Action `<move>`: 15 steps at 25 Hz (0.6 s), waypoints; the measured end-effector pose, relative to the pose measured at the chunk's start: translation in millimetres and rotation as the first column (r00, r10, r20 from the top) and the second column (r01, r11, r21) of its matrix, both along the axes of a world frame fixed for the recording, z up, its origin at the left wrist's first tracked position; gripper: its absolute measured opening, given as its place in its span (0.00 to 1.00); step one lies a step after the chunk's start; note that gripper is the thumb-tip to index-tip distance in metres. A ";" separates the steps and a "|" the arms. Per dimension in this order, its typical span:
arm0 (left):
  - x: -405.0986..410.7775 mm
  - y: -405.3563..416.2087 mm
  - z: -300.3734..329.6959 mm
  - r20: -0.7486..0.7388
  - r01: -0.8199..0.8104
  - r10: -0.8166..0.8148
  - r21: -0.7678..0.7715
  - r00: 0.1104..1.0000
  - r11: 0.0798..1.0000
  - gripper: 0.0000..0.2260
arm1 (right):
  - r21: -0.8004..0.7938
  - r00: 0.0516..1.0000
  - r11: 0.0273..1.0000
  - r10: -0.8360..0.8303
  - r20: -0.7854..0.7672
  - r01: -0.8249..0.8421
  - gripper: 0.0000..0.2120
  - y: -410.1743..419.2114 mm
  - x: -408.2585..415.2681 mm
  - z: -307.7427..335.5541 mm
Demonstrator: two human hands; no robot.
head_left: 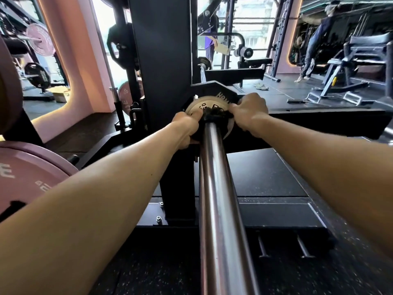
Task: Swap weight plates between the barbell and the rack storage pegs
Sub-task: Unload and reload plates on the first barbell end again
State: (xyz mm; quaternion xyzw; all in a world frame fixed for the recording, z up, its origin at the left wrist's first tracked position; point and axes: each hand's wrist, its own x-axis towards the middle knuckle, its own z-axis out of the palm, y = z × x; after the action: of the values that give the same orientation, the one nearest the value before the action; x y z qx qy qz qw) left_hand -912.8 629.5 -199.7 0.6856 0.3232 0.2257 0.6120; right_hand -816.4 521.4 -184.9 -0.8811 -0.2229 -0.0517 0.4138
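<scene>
1. The black rack upright [161, 60] rises behind the loaded end of the bar, bolted to a dark base plate [276, 213] on the speckled rubber floor [148, 273].
2. The chrome barbell sleeve [219, 199] runs from the near edge of the floor straight away toward the upright, its far end hidden behind the plates and the collar.
3. A pink bumper plate [27, 173] sits at the left edge of view; whatever holds it is out of sight. A smaller pink plate [127, 96] sits low beside the upright, and black grip plates [121, 47] hang higher on the rack's left side.
4. On the sleeve, a black angular plate with white lettering [214, 90] sits farthest in, with a small pale change plate [204, 106] pressed against its near face.
5. A black collar [214, 117] wraps the sleeve just in front of the pale plate.
6. The left hand [187, 130] is curled around the collar's left side, thumb on the pale plate's face.
7. The right hand [248, 112] is clenched over the collar's right side, its fingers out of sight around the pale plate's rim.
</scene>
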 end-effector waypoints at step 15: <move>4.7 9.0 -12.2 0.021 0.028 -0.025 -0.115 0.999 0.993 0.16 | -0.276 0.929 0.917 0.337 0.153 -0.287 0.16 61.7 -19.2 28.5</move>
State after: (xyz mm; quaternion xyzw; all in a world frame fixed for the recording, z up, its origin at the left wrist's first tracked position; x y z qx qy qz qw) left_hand -908.1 638.5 -211.8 0.6512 0.3206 0.2052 0.6566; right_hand -835.6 583.0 -156.4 -0.8694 -0.4057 -0.0437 0.2787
